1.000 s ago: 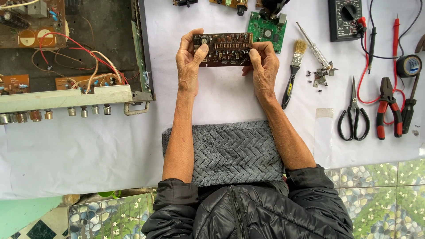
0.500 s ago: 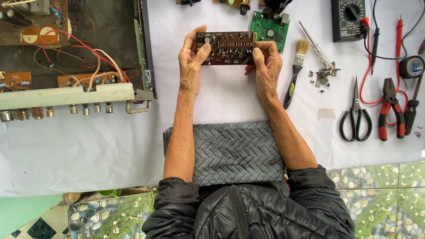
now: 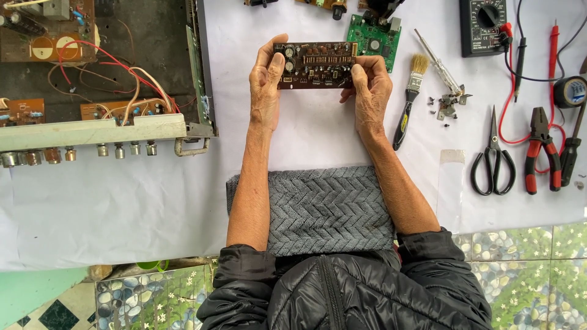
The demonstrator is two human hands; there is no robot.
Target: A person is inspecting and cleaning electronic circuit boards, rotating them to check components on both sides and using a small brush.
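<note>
Brown circuit board [image 3: 317, 65] held up btwn both hands, over far-middle of the white-covered bench [image 3: 122, 208]. Left hand [image 3: 267, 85] pinches its left end, thumb on top; right hand [image 3: 369, 88] pinches right end. Board spans the gap btwn grips, component side up. Green board [image 3: 374, 38] just beyond, brush [image 3: 408, 101] to the right.

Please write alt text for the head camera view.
Both hands, left hand and right hand, hold a brown circuit board by its ends above a white sheet. An opened amplifier sits left; a brush, scissors and pliers lie right.
</note>
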